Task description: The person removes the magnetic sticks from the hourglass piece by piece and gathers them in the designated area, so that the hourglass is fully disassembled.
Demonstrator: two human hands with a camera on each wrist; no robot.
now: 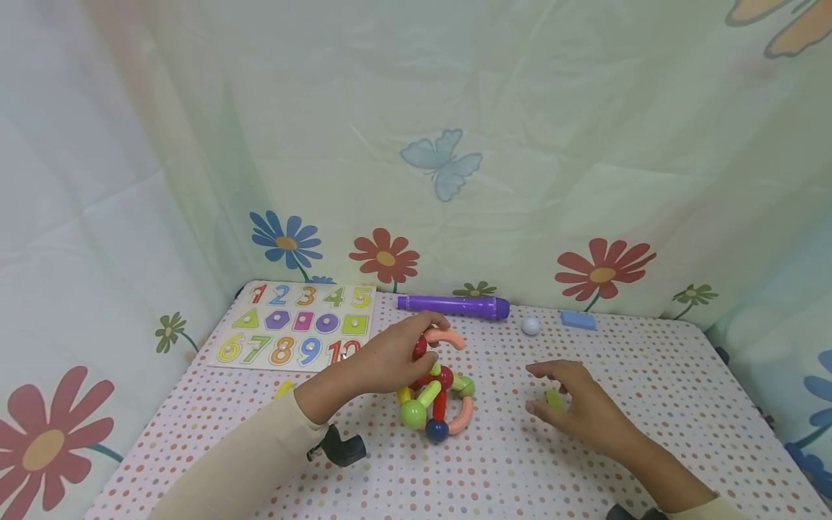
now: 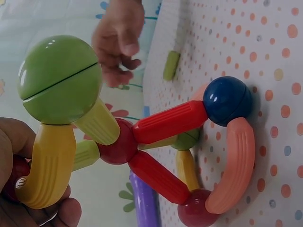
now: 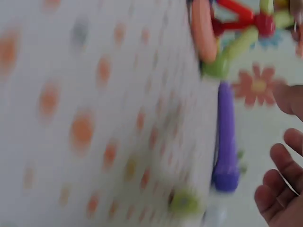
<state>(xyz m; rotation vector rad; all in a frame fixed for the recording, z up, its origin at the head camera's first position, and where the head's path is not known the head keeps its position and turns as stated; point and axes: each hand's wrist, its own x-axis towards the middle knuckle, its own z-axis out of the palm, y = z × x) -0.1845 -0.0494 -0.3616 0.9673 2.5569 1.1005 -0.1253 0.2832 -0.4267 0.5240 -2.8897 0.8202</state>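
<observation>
A toy of coloured magnetic balls and rods stands on the dotted table. My left hand grips it at the top by a red ball, which carries a curved pink rod. In the left wrist view, fingers wrap round a dark red ball joined to a curved yellow rod below a large green ball. To the right, my right hand hovers with thumb and fingers spread. Partly behind it a short green rod lies on the table, apart from the fingers in the left wrist view.
A number-and-shape puzzle board lies at the back left. Along the back edge are a purple toy microphone, a white ball and a blue block. A yellow piece shows beside the left forearm. Printed curtains enclose the table.
</observation>
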